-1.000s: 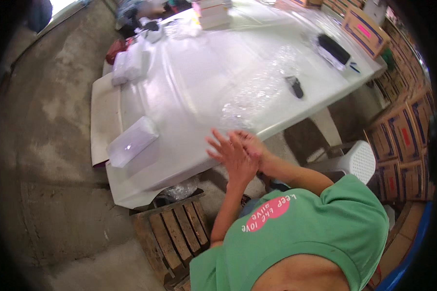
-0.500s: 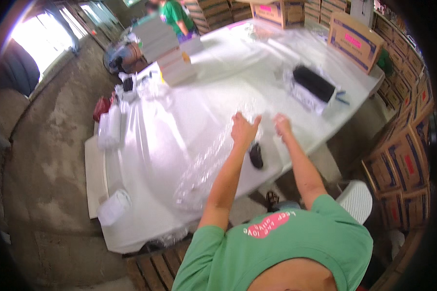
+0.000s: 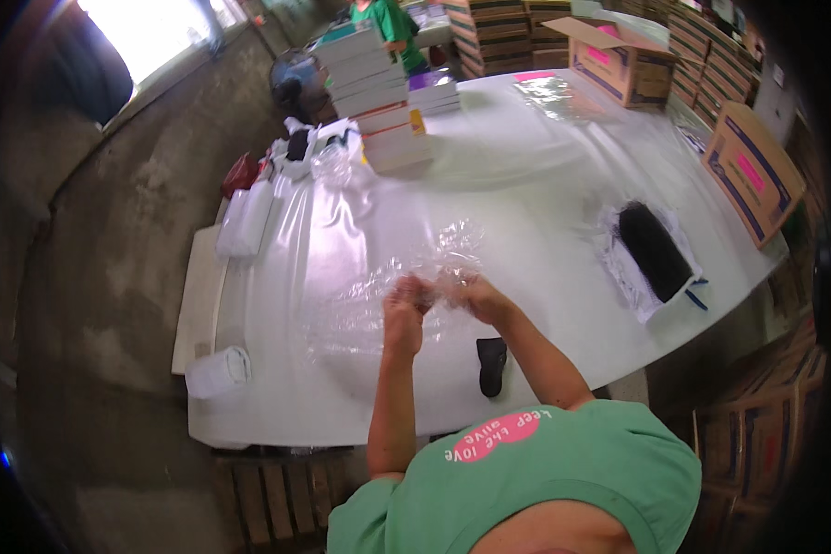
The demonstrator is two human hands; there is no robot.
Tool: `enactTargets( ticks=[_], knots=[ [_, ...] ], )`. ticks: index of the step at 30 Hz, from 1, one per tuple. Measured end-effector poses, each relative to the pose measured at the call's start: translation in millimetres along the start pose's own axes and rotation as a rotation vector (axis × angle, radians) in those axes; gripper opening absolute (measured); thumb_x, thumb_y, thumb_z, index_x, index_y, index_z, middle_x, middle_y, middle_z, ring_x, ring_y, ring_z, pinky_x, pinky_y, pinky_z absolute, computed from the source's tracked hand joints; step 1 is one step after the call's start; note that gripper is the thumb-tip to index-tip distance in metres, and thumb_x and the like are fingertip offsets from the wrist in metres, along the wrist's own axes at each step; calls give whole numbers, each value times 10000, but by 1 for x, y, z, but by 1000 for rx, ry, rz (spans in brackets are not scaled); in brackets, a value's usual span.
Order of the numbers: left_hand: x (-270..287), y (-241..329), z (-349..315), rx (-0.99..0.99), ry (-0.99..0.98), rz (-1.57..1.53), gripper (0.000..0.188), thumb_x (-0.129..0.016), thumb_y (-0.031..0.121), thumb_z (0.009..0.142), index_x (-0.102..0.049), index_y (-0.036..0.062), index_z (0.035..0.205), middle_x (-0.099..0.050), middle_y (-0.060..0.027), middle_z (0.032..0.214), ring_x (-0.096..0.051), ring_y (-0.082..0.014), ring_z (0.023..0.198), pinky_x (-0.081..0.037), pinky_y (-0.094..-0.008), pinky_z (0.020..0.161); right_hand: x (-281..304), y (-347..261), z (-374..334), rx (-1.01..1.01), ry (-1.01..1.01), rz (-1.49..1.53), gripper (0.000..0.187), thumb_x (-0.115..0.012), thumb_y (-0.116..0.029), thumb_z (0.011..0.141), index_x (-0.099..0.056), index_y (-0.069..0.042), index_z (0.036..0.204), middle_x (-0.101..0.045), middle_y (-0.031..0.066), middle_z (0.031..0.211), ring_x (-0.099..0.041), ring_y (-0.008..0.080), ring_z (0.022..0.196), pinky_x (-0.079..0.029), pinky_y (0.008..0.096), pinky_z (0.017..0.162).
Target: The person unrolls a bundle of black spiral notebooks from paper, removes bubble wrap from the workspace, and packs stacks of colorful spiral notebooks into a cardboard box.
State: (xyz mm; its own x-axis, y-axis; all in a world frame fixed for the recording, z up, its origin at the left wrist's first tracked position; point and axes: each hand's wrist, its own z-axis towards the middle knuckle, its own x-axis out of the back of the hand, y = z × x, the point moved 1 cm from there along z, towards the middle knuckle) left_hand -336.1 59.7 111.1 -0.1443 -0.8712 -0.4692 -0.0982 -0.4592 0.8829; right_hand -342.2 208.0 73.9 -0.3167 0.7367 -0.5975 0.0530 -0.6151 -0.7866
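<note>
A long, crinkled piece of clear plastic film (image 3: 355, 309) lies over the middle of the white-covered table (image 3: 526, 175). My left hand (image 3: 404, 319) is closed on it, fingers curled and a little blurred. Close beside it, my right hand (image 3: 480, 297) grips a bunched part of the same film, its fingertips partly behind the plastic. A small black bundle (image 3: 491, 367) rests on the table by my right forearm, touched by neither hand.
Black folded goods (image 3: 654, 249) lie on white wrapping at the right. Cardboard boxes (image 3: 752, 175) stand at the far right. A tall stack of white packs (image 3: 365, 83) rises at the back left. White rolls (image 3: 217, 372) lie along the left edge. Someone in green (image 3: 388, 23) stands beyond.
My hands have come closer together and drawn the film toward the left. Both now have their fingers closed on it. The view has turned, shifting the table's contents in the picture.
</note>
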Motion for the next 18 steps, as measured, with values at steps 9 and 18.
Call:
enactTargets(
  ticks=[9,18],
  knots=[
    [62,110,-74,-315,107,-501,173,-476,249,840,-551,94,853,-537,-41,858,-485,-183,732,-427,-412,827,-19,-39,45,53,199,-284,166,-582,-108,826,-507,-87,679,-503,-43,643,-416,32,538,-311,192,493],
    [70,49,-74,122,170,418,611,-703,369,772,-473,-7,1194,-562,-36,942,-509,-108,838,-432,-247,685,-129,-32,20,-111,-55,19,189,-474,-73,861,-537,-24,1033,-574,63,930,-579,167,799,-480,290,727]
  ],
)
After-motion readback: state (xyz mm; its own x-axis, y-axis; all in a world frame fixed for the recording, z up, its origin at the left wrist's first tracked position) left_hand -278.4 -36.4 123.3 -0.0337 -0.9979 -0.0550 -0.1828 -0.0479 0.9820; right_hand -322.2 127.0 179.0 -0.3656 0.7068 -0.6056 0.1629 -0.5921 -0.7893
